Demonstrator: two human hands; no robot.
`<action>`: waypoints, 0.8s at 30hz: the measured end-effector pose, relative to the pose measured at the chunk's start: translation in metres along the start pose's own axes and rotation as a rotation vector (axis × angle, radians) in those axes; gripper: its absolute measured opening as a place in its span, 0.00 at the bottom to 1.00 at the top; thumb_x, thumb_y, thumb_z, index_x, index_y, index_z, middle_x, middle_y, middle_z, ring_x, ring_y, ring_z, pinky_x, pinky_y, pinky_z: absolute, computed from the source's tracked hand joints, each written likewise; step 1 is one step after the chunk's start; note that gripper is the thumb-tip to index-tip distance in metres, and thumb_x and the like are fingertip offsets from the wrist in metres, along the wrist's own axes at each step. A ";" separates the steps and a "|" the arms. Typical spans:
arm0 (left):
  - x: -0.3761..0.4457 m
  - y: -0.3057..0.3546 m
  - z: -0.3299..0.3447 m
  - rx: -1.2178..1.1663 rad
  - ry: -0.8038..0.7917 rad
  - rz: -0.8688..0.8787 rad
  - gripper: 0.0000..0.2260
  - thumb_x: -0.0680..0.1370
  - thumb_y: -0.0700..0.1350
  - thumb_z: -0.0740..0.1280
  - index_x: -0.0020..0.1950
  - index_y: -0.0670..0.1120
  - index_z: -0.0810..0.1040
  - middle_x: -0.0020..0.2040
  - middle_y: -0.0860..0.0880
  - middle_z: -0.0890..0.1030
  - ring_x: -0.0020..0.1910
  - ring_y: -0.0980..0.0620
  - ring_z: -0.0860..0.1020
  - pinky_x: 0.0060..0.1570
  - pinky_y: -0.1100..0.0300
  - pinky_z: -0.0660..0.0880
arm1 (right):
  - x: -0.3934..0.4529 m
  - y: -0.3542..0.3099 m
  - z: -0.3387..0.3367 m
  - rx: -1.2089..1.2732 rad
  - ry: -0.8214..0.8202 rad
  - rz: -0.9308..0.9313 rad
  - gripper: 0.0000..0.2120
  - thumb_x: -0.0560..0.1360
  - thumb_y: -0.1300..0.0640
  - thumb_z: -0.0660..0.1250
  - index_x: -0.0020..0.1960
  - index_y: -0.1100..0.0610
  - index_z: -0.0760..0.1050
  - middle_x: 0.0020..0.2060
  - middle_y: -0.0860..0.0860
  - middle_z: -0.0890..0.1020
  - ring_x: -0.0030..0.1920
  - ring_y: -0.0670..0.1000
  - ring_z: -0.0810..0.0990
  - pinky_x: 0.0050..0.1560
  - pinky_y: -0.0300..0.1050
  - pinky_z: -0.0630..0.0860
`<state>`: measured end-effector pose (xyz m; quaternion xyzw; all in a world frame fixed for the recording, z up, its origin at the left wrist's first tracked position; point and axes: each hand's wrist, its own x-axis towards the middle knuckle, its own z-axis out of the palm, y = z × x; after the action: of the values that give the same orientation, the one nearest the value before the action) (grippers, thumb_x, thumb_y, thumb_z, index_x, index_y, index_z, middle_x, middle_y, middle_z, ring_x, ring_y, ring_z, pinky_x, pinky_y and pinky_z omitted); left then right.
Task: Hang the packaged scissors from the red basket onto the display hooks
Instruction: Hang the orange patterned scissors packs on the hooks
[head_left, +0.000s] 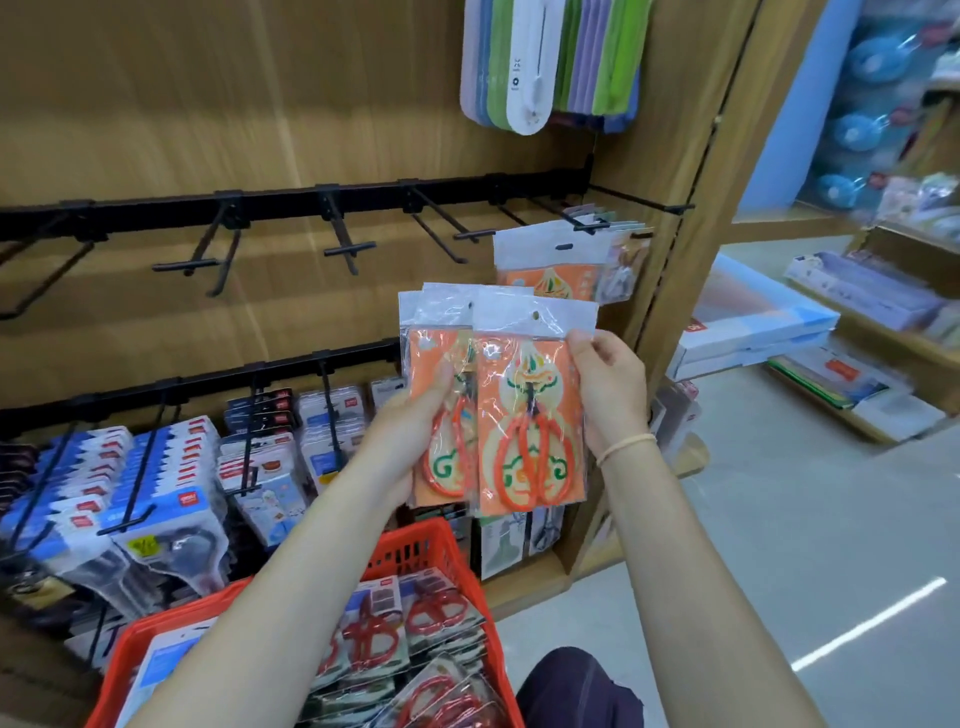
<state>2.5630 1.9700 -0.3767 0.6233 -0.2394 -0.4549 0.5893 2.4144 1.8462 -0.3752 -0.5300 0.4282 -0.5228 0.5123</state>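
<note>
My left hand (410, 431) grips a small stack of packaged scissors (441, 395) with orange cards and red handles. My right hand (610, 387) pinches the front packet (530, 415) by its right edge, a little apart from the stack. Both are held up in front of the wooden display, just below an upper black rail with several bare hooks (452, 228). The rightmost hook (587, 221) carries matching orange packets (561, 260). The red basket (441, 551) sits below my arms, holding more scissor packets (395, 623).
The lower rail's hooks hold blue and grey packaged goods (156, 493). Coloured flat items (556, 62) hang at the top right. To the right are a wooden end panel (691, 208), boxed stock (753, 322) and low shelves along a pale floor aisle. My knee (576, 691) shows at the bottom.
</note>
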 end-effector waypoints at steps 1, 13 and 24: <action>0.000 0.001 0.006 0.002 -0.003 0.024 0.19 0.79 0.61 0.68 0.58 0.46 0.82 0.47 0.46 0.88 0.41 0.50 0.86 0.50 0.53 0.81 | 0.000 0.000 0.000 -0.010 0.007 -0.007 0.14 0.80 0.53 0.67 0.36 0.53 0.74 0.32 0.50 0.73 0.36 0.47 0.70 0.39 0.42 0.67; 0.000 0.003 0.010 0.001 0.176 0.108 0.17 0.79 0.62 0.68 0.53 0.49 0.83 0.48 0.48 0.88 0.51 0.45 0.86 0.60 0.45 0.79 | 0.060 -0.035 -0.004 -0.036 0.256 -0.097 0.13 0.80 0.54 0.66 0.39 0.57 0.73 0.30 0.47 0.70 0.32 0.46 0.66 0.38 0.43 0.68; 0.002 0.007 0.015 -0.028 0.110 0.162 0.13 0.81 0.56 0.67 0.52 0.47 0.82 0.42 0.48 0.88 0.40 0.50 0.87 0.44 0.53 0.81 | 0.079 -0.038 0.011 -0.095 0.243 -0.119 0.14 0.81 0.54 0.65 0.36 0.54 0.72 0.30 0.46 0.72 0.32 0.43 0.69 0.33 0.33 0.67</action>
<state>2.5528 1.9592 -0.3687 0.6175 -0.2501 -0.3742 0.6451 2.4288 1.7727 -0.3277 -0.5110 0.4792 -0.5916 0.3991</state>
